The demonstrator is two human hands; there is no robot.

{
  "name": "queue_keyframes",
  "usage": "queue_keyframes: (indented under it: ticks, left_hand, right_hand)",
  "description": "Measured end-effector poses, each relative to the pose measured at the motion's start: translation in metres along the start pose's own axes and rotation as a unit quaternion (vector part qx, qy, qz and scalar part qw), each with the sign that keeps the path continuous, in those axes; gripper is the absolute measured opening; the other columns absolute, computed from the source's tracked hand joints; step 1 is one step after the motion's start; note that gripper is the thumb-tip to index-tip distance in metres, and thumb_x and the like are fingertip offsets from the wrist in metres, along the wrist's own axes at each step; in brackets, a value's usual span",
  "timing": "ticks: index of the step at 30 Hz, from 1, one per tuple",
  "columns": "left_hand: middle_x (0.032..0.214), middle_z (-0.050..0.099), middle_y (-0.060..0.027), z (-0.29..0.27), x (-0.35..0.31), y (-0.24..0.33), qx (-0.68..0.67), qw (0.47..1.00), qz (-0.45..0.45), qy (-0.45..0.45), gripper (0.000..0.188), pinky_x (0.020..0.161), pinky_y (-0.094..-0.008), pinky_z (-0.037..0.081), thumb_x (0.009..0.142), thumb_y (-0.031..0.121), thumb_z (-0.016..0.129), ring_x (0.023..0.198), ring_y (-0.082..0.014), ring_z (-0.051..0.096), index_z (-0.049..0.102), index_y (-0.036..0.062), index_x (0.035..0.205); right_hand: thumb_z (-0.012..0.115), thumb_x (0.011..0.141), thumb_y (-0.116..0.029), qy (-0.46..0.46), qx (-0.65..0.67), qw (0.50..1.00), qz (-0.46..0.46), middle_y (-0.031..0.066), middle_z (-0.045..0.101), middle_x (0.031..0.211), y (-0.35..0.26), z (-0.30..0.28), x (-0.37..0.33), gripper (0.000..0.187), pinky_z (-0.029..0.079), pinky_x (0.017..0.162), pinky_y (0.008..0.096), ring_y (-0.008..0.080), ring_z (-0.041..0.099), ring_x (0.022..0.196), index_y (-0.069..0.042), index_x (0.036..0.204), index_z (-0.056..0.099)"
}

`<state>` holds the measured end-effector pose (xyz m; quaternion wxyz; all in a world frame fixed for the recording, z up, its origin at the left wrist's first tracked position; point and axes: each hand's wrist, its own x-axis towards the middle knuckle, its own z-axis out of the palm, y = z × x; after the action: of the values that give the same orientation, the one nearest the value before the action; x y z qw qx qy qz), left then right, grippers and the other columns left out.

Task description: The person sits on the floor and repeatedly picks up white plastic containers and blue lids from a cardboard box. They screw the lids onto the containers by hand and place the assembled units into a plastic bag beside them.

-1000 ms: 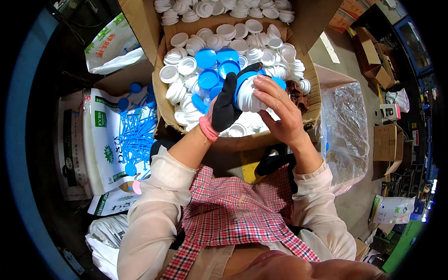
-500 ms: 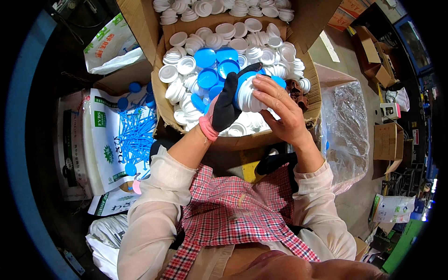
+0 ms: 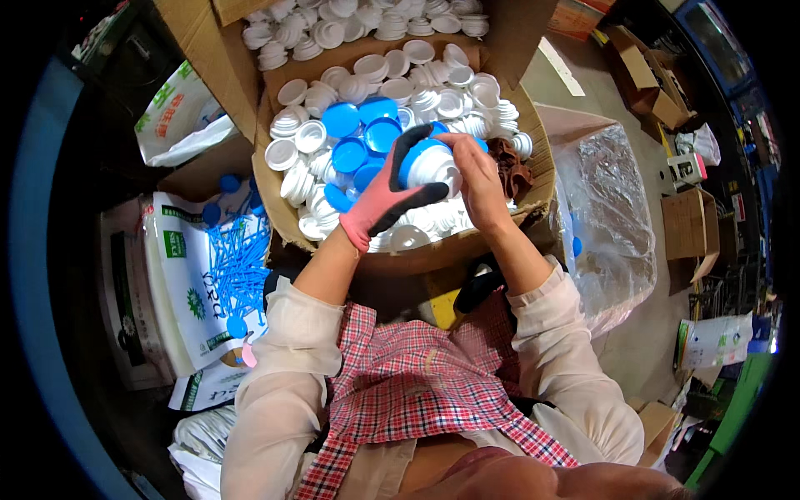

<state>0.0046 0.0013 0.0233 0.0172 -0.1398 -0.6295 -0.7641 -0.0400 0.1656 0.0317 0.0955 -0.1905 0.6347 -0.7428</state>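
Cardboard box [image 3: 537, 154] holds white caps [image 3: 371, 67]; toward its near edge, gloved left hand [image 3: 387, 196] clamps a blue-and-white cap stack [image 3: 433, 169]. Bare right hand [image 3: 482, 179] touches it, grip unclear; slackening could scatter it.

Free room over white caps [image 3: 282, 153], cardboard flap [image 3: 202, 62] standing far left, box rim [image 3: 454, 248] across near side

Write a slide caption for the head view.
Gloved left hand and bare right hand around plastic caps, over a cardboard box.

left fingers [image 3: 423, 196] grip cap stack [image 3: 434, 170] | right fingers [image 3: 473, 158] alongside | carton [image 3: 538, 140]: white caps [image 3: 371, 67]
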Motion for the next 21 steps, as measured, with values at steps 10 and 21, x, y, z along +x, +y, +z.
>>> queue_keyframes:
  ticks: [10,21]
  left_hand:
    - [0.109,0.063,-0.0226,0.019,-0.008,-0.009,0.371,0.921,-0.026,0.119,0.053,0.086,-0.0393,0.048,0.077,0.017,0.072,0.099,-0.0362,0.061,0.054,-0.0008,0.123]
    - [0.098,0.066,-0.0217,0.017,-0.01,-0.043,0.377,0.909,-0.046,0.173,0.047,0.081,-0.0373,0.05,0.078,0.015,0.072,0.092,-0.0318,0.065,0.056,-0.0056,0.117]
  right_hand:
    - [0.044,0.099,-0.046,0.193,-0.178,0.965,-0.021,-0.0015,0.042,0.062,0.013,0.005,0.02,0.054,0.03,0.056,0.0277,0.0089,0.035,0.061,0.0,0.074,0.055]
    - [0.044,0.1,-0.041,0.17,-0.167,0.97,0.039,0.0,0.054,0.072,0.058,-0.01,0.034,0.049,0.038,0.063,0.0259,0.0093,0.045,0.066,0.0,0.08,0.062]
